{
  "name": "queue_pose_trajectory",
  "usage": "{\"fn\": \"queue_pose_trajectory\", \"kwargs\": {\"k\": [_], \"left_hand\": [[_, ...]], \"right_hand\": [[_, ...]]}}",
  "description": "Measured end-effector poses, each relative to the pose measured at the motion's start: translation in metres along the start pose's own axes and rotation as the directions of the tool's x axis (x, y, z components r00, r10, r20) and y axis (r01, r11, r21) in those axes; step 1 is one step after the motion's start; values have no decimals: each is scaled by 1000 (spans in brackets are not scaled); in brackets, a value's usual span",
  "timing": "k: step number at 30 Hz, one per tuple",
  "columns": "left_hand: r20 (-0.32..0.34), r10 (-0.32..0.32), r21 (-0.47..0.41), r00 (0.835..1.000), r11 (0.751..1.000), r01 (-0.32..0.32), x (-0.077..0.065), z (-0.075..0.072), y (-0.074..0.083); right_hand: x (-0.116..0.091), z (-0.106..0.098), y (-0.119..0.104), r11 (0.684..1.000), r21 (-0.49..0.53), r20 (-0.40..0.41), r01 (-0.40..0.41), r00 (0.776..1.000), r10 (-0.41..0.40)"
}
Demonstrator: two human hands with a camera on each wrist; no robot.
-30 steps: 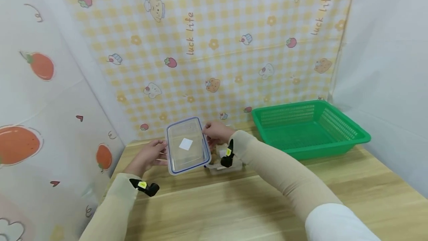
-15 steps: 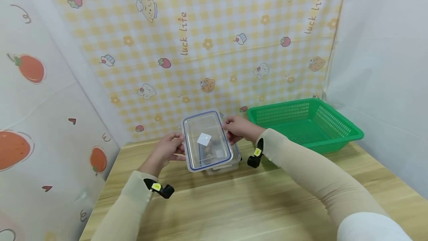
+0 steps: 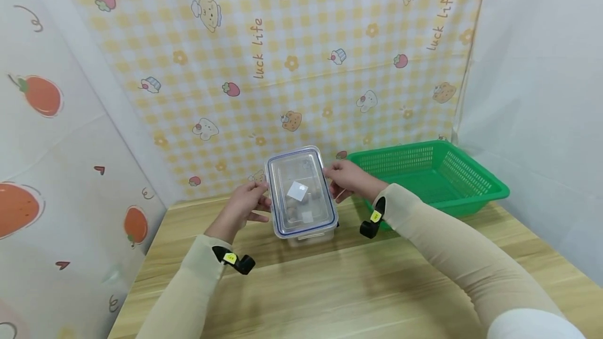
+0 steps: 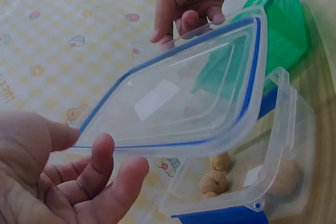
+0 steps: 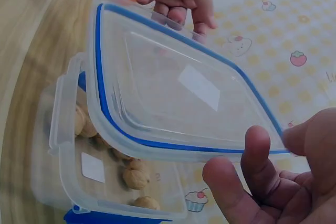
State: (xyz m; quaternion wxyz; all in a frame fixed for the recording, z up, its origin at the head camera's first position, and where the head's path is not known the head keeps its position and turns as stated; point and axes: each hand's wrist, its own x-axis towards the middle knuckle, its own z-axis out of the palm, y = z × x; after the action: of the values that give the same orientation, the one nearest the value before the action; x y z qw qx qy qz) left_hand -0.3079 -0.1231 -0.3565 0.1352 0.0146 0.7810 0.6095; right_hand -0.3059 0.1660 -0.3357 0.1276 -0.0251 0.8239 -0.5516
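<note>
A clear lid [image 3: 301, 192] with a blue seal and a white square label hangs tilted just above a clear plastic container [image 3: 311, 238]. My left hand [image 3: 244, 204] pinches the lid's left edge between thumb and fingers. On the opposite edge, my right hand [image 3: 350, 179] pinches it too. Through the gap in the left wrist view, walnuts [image 4: 213, 182] lie inside the container, beside a small white label. The right wrist view shows more walnuts [image 5: 136, 174] and a blue clip [image 5: 115, 217] folded down at the container's side.
A green plastic basket [image 3: 424, 205] with slotted walls stands on the wooden table [image 3: 330, 286] to the right. Behind the table hangs a yellow checked cloth [image 3: 301, 93], and white sheeting covers both sides.
Both hands have carried the lid to the right, from left of the container to over it. The head view has also shifted slightly.
</note>
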Motion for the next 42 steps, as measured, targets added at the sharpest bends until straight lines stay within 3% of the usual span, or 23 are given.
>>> {"fn": "queue_pose_trajectory", "kwargs": {"k": [6, 15, 26, 34, 38, 42], "left_hand": [[23, 19, 19, 1000, 1000, -20, -4, 1, 15], [33, 64, -43, 997, 997, -62, -12, -1, 31], [42, 135, 39, 990, 990, -137, -19, 3, 37], [68, 252, 123, 965, 958, -259, -20, 17, 32], [46, 274, 116, 961, 954, -277, -19, 22, 26], [49, 230, 128, 972, 964, -234, -18, 25, 16]], "right_hand": [[-9, -5, -10, 999, 1, -40, 32, 999, -32], [-13, -7, -14, 993, 0, -87, 118, 989, -118], [-18, -3, -15, 971, -99, -148, 219, 961, -232], [-19, 8, -11, 914, -303, -167, 271, 929, -331], [-20, 14, -5, 910, -292, -151, 295, 925, -348], [-20, 18, 5, 921, -219, -112, 321, 930, -351]]}}
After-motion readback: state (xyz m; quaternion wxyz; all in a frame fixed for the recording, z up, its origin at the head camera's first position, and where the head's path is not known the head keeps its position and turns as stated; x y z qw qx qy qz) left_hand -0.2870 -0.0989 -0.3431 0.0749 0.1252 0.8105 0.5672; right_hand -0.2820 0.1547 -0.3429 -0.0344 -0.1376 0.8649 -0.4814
